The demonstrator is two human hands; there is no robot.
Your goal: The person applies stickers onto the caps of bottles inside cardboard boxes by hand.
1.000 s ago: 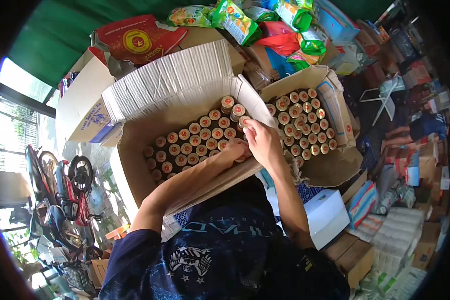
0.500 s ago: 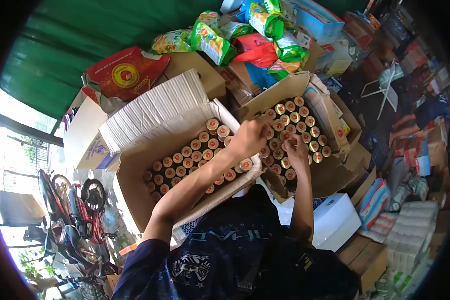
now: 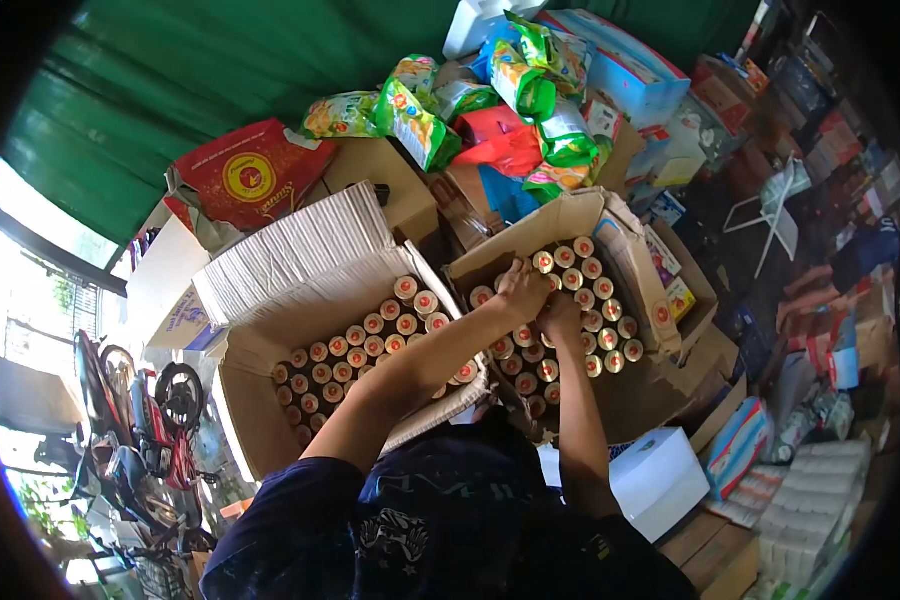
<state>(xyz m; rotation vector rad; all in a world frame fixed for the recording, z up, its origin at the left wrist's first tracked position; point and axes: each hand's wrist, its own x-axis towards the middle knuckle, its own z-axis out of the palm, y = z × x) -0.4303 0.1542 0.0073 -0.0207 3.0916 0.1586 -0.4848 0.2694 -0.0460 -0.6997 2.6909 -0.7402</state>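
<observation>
The left hand [image 3: 523,290] and right hand [image 3: 560,318], at the left box [image 3: 245,390] a second ago, now sit close together among the cans [image 3: 608,340] in the right box [image 3: 530,238]; whether they grip any, I cannot tell. The cans look round and metallic on top, red-centred. Both boxes are brown cardboard, the left's flap [image 3: 300,252] pale and ribbed.

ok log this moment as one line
left hand: among cans, right box | right hand: beside it, same box | grips: hidden | left box: open, also holding cans
</observation>
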